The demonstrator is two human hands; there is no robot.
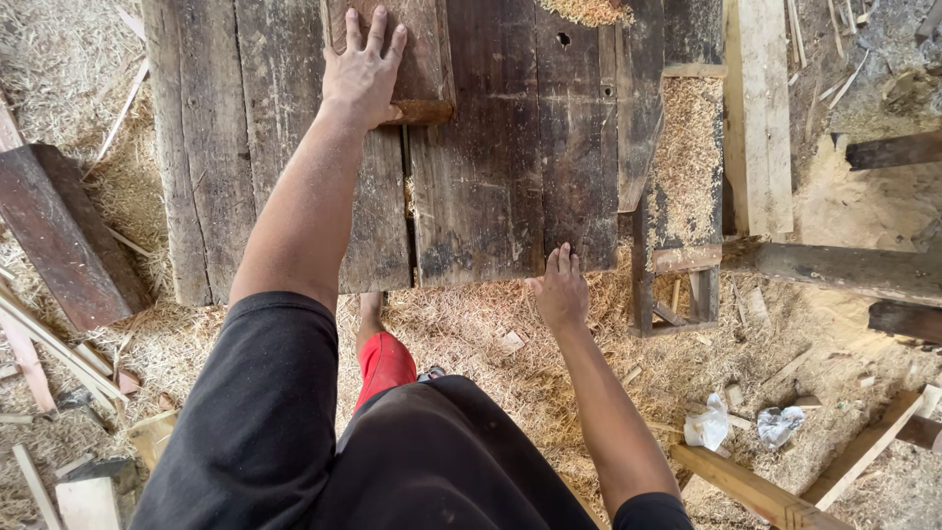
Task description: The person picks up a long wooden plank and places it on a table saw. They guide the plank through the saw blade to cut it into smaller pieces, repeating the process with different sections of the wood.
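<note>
The floor [491, 344] is covered with straw-like wood shavings and sawdust. Loose planks [59, 236] and offcuts lie around a rough dark workbench [491, 177]. Soft daylight falls evenly.

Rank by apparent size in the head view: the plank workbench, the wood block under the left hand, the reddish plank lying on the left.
1. Plank workbench, by far.
2. Reddish plank.
3. Wood block under the left hand, though it runs out of frame, so its rank is unsure.
</note>
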